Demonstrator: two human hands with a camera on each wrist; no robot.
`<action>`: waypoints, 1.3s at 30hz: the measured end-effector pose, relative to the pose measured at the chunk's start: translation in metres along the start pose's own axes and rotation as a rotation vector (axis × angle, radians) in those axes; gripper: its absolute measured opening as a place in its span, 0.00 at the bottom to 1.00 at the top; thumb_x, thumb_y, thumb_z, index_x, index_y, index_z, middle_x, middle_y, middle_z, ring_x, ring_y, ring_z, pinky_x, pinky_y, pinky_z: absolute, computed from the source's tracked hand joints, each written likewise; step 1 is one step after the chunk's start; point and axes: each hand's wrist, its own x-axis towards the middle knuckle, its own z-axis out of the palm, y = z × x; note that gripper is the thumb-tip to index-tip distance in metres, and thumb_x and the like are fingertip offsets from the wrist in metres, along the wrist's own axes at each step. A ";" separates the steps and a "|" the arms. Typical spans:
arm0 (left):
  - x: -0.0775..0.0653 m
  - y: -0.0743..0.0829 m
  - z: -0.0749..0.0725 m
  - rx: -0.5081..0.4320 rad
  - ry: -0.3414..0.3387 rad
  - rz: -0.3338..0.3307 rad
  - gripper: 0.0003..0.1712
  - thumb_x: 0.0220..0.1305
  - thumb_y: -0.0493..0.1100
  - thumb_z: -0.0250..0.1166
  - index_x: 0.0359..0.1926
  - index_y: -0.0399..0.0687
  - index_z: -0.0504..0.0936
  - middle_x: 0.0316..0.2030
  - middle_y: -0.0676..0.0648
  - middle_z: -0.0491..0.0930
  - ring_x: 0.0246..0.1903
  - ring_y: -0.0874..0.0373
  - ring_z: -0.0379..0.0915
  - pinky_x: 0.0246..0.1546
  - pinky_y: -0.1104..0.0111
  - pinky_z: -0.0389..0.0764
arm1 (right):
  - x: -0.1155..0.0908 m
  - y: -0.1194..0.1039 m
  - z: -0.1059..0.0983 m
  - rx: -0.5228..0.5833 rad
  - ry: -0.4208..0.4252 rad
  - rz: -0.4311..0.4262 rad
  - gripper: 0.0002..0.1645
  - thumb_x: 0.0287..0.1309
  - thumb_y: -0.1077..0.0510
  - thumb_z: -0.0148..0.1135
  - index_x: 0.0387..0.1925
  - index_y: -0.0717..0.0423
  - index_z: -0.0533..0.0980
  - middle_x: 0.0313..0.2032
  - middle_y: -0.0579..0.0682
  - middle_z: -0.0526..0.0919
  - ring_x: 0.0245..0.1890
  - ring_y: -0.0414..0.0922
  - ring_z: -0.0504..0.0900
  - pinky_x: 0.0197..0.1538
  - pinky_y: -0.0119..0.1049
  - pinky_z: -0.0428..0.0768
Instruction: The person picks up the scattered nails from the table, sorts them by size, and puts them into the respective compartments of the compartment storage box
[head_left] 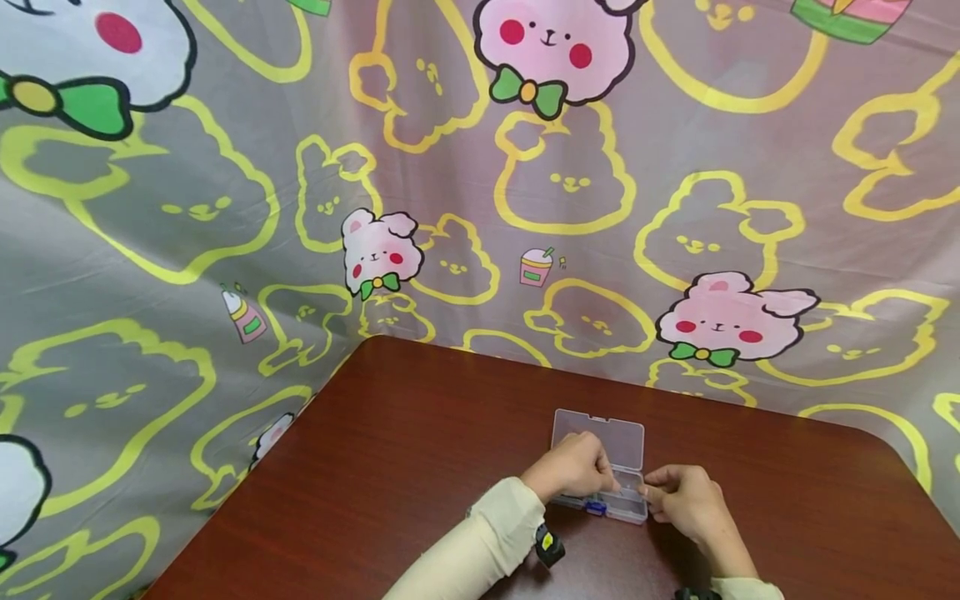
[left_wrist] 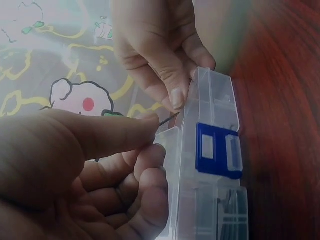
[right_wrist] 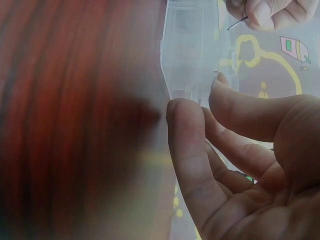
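Note:
A clear plastic compartment box (head_left: 633,515) stands on the table with its lid (head_left: 628,442) raised at the back. My left hand (head_left: 576,468) is over the box, pinching a thin dark metal pin (left_wrist: 169,119) between thumb and forefinger. The pin's free end points toward the box's open top; its exact kind is too small to tell. At the box's right end, my right hand (head_left: 688,498) grips the corner between thumb and fingers. A blue latch (left_wrist: 217,150) sits on the front wall. Slim dark pieces (left_wrist: 227,215) show through one compartment in the left wrist view.
The box is on a dark red-brown wooden table (head_left: 420,433) with rounded far corners. A grey curtain (head_left: 450,183) printed with cartoon rabbits hangs behind the table and along its left side. Dark wrist bands with cameras (head_left: 550,546) sit at the light sleeves.

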 end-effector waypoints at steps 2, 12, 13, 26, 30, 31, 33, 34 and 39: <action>0.000 0.001 0.001 -0.005 -0.003 -0.005 0.13 0.55 0.48 0.77 0.16 0.58 0.88 0.15 0.69 0.76 0.20 0.72 0.67 0.23 0.80 0.68 | 0.000 0.000 0.000 0.004 -0.001 0.002 0.07 0.58 0.67 0.70 0.36 0.69 0.82 0.25 0.52 0.84 0.26 0.46 0.84 0.27 0.39 0.84; -0.001 0.001 0.000 -0.108 -0.034 -0.049 0.11 0.52 0.48 0.80 0.18 0.58 0.87 0.16 0.68 0.76 0.22 0.72 0.68 0.22 0.78 0.70 | 0.001 -0.001 -0.001 0.004 -0.009 0.012 0.08 0.59 0.66 0.70 0.37 0.69 0.82 0.26 0.52 0.85 0.26 0.46 0.84 0.28 0.39 0.84; -0.002 0.001 -0.001 -0.116 -0.035 -0.050 0.10 0.52 0.48 0.80 0.19 0.58 0.88 0.17 0.68 0.76 0.22 0.72 0.68 0.22 0.78 0.70 | 0.001 -0.001 -0.001 0.004 -0.007 0.012 0.08 0.59 0.66 0.70 0.37 0.69 0.82 0.26 0.52 0.84 0.26 0.46 0.84 0.28 0.39 0.84; -0.014 -0.014 -0.020 -0.187 -0.034 -0.030 0.08 0.50 0.46 0.81 0.23 0.53 0.89 0.21 0.65 0.80 0.23 0.71 0.70 0.24 0.77 0.72 | 0.000 0.001 0.000 0.010 0.008 -0.023 0.07 0.57 0.66 0.71 0.35 0.69 0.82 0.24 0.52 0.84 0.23 0.47 0.84 0.26 0.38 0.84; -0.017 -0.021 -0.025 -0.194 -0.018 -0.017 0.08 0.50 0.45 0.81 0.23 0.52 0.89 0.19 0.65 0.79 0.22 0.71 0.69 0.24 0.76 0.71 | -0.001 0.001 -0.001 0.002 0.006 -0.030 0.06 0.57 0.67 0.71 0.34 0.69 0.82 0.24 0.51 0.84 0.23 0.47 0.84 0.26 0.38 0.84; -0.018 -0.023 -0.026 -0.194 -0.013 -0.013 0.08 0.50 0.44 0.81 0.23 0.52 0.89 0.19 0.65 0.78 0.22 0.70 0.69 0.23 0.76 0.71 | 0.000 0.001 -0.001 0.000 0.004 -0.030 0.06 0.57 0.67 0.70 0.34 0.69 0.82 0.24 0.51 0.84 0.23 0.47 0.84 0.26 0.38 0.84; -0.020 -0.027 -0.028 -0.192 -0.004 -0.010 0.09 0.49 0.44 0.82 0.22 0.52 0.88 0.19 0.65 0.78 0.22 0.70 0.69 0.24 0.76 0.71 | 0.000 0.001 -0.001 -0.003 0.002 -0.027 0.06 0.58 0.67 0.70 0.34 0.69 0.82 0.24 0.51 0.84 0.23 0.47 0.84 0.27 0.38 0.84; -0.021 -0.029 -0.029 -0.191 -0.001 -0.008 0.09 0.49 0.44 0.82 0.22 0.52 0.88 0.19 0.65 0.78 0.22 0.70 0.69 0.24 0.76 0.71 | 0.000 0.001 -0.001 -0.005 0.001 -0.024 0.06 0.58 0.67 0.70 0.34 0.69 0.82 0.25 0.51 0.84 0.23 0.47 0.84 0.27 0.38 0.84; -0.028 -0.039 -0.036 -0.194 0.017 -0.019 0.09 0.48 0.42 0.82 0.22 0.51 0.88 0.19 0.63 0.79 0.23 0.69 0.69 0.25 0.75 0.72 | 0.000 0.001 0.000 0.000 0.005 -0.022 0.07 0.57 0.66 0.71 0.35 0.68 0.82 0.25 0.51 0.84 0.24 0.46 0.84 0.27 0.38 0.84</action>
